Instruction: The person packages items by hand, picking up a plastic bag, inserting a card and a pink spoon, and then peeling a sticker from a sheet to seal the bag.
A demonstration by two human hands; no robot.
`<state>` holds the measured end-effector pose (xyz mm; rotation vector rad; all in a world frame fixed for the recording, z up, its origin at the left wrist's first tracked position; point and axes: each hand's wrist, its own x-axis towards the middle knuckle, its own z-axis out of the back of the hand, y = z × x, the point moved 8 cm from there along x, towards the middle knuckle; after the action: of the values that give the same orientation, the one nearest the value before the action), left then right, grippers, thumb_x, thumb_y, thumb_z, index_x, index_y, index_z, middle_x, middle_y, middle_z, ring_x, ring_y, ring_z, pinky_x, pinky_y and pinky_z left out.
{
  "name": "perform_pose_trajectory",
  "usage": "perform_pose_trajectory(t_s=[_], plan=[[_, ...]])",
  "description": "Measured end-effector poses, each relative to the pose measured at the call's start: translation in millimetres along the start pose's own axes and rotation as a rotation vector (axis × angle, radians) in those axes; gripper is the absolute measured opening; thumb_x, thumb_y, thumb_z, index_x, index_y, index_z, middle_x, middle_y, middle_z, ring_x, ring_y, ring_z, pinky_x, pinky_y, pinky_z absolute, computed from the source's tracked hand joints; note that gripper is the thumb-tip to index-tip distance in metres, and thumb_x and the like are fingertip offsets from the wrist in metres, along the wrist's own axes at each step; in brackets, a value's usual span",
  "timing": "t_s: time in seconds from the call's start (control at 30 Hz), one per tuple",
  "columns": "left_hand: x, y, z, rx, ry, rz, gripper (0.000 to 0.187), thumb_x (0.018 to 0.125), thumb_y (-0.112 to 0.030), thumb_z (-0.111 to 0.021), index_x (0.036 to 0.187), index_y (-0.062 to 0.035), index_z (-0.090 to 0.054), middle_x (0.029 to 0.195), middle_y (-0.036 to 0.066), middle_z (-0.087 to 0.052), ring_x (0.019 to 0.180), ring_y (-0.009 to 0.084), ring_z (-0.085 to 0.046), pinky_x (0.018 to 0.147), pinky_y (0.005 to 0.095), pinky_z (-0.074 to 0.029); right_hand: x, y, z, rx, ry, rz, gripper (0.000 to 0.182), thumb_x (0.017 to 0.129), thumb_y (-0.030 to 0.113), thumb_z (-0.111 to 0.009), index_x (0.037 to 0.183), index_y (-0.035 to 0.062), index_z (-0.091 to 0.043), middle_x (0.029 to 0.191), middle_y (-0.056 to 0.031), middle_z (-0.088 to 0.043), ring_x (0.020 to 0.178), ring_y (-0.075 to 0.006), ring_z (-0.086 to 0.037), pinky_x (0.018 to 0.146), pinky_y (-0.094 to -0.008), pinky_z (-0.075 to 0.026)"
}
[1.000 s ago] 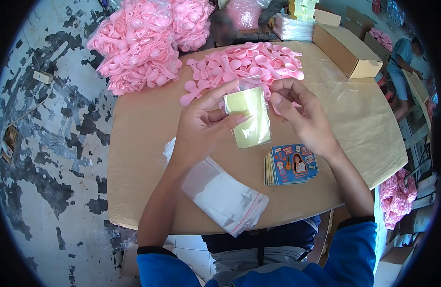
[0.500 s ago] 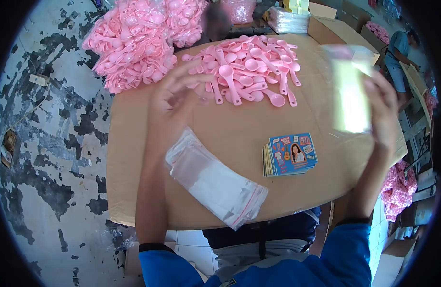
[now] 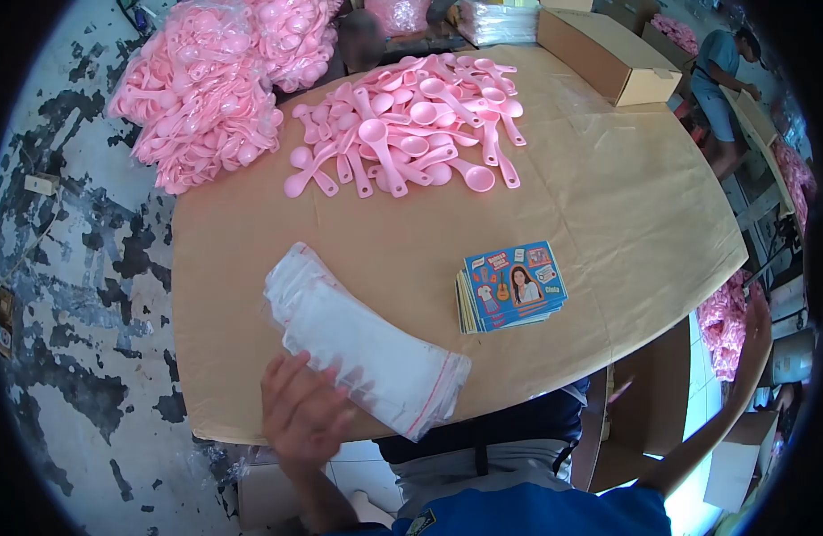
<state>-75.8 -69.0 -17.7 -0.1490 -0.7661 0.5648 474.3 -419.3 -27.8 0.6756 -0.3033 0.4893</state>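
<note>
My left hand (image 3: 306, 406) is at the near-left end of a stack of clear plastic bags (image 3: 367, 339), slightly blurred. Its fingers are loosely bent and apart, the tips over the bags' edge, and nothing shows in it. My right hand (image 3: 758, 313) is stretched far out past the table's right edge, seen small and edge-on beside a pink bagged heap (image 3: 724, 330). Its fingers look extended, with nothing visible in them. A stack of blue printed cards (image 3: 516, 284) lies right of the bags. Behind them spreads a pile of pink plastic spoons (image 3: 411, 134).
Big clear bags of pink spoons (image 3: 197, 98) stand at the back left. A cardboard box (image 3: 608, 54) sits at the back right. Below the table's right edge is an open carton (image 3: 648, 402) with a small blurred pink thing above it. Another person (image 3: 724, 85) works at far right.
My right hand has swung outward to the right, and the shiny yellow-green packet it held is out of sight. My left hand has come down from near the spoons to the plastic bags.
</note>
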Motion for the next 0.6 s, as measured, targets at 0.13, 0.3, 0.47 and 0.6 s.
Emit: perform_pose_trajectory(t_s=[0.13,0.3,0.47,0.6], plan=[[-18.8,-15.5,-16.5,0.026,-0.067,0.093,0.03,0.083,-0.038,-0.066,0.095,-0.0104,-0.07,0.112,0.008,-0.067,0.115,0.0379,-0.057,0.103,0.0558,-0.035,-21.8,243.6,-44.4,0.389,0.184,0.549,0.018,0.09,0.006,-0.056,0.105,-0.0023,-0.061,0.098,-0.0122,-0.063,0.094,-0.02,-0.059,0.084,-0.0306,-0.046],[-23.0,-18.2,-33.1,-0.01,-0.047,0.122,0.026,0.084,-0.034,-0.066,0.095,-0.0112,-0.073,0.113,0.009,-0.068,0.121,0.0363,-0.054,0.106,0.0546,-0.032,-129.9,426.4,-127.6,0.465,0.616,1.272,0.024,0.079,0.025,-0.073,0.094,0.0077,-0.067,0.085,-0.007,-0.066,0.082,-0.0247,-0.061,0.079,-0.0384,-0.046],[-27.5,-12.1,-35.2,-0.031,-0.047,0.129,0.019,0.082,-0.026,-0.067,0.094,-0.0129,-0.075,0.111,0.009,-0.069,0.121,0.0347,-0.054,0.106,0.0507,-0.034,-179.1,456.7,-211.5,0.211,1.135,1.302,0.03,0.084,0.034,-0.068,0.089,0.0054,-0.066,0.079,-0.0088,-0.067,0.078,-0.026,-0.065,0.075,-0.0388,-0.047],[-26.9,-12.9,-36.8,-0.01,-0.082,0.128,0.019,0.08,-0.025,-0.069,0.095,-0.0137,-0.074,0.113,0.007,-0.069,0.121,0.0349,-0.055,0.105,0.0496,-0.037,-175.4,458.0,-230.7,0.339,1.299,1.174,0.025,0.087,0.03,-0.066,0.086,0.0049,-0.067,0.074,-0.0111,-0.067,0.072,-0.0287,-0.065,0.072,-0.0406,-0.048]])
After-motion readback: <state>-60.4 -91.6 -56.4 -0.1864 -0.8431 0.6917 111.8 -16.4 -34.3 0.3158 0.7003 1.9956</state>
